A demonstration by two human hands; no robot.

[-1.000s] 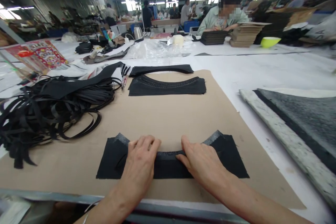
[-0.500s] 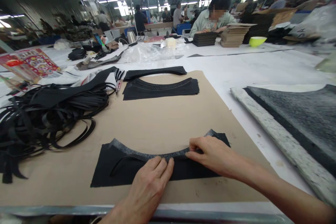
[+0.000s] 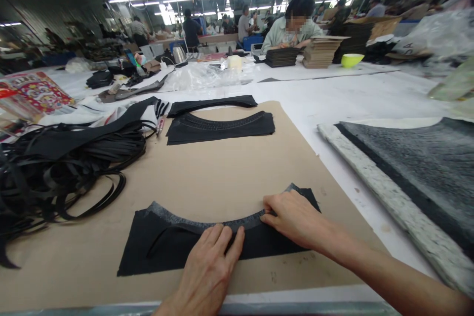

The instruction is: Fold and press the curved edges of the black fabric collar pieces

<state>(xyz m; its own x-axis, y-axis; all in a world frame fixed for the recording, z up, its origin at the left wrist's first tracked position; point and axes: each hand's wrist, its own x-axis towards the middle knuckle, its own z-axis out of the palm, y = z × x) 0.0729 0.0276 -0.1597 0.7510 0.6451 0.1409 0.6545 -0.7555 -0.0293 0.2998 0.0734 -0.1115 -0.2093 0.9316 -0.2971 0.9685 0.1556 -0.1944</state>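
A black fabric piece [image 3: 155,247] with a curved, grey-edged cut-out lies on brown cardboard [image 3: 222,168] at the table's near edge. My left hand [image 3: 211,271] lies flat on its middle, fingers together and stretched along the curved edge. My right hand [image 3: 296,219] presses the right end of that edge, fingers bent and closed on the fabric's rim. A loose black strip lies along the curve on the left part of the piece.
Two more black curved pieces [image 3: 220,126] lie at the cardboard's far end. A tangle of black strips [image 3: 62,163] fills the left. A grey felt stack [image 3: 414,168] sits at right. Across the table a seated person [image 3: 292,27] works by stacked boards [image 3: 320,52] and a green bowl [image 3: 351,60].
My left hand slid from the piece's left-centre to its middle. My right hand moved right along the curved edge to its end and curled its fingers. The view shifted slightly.
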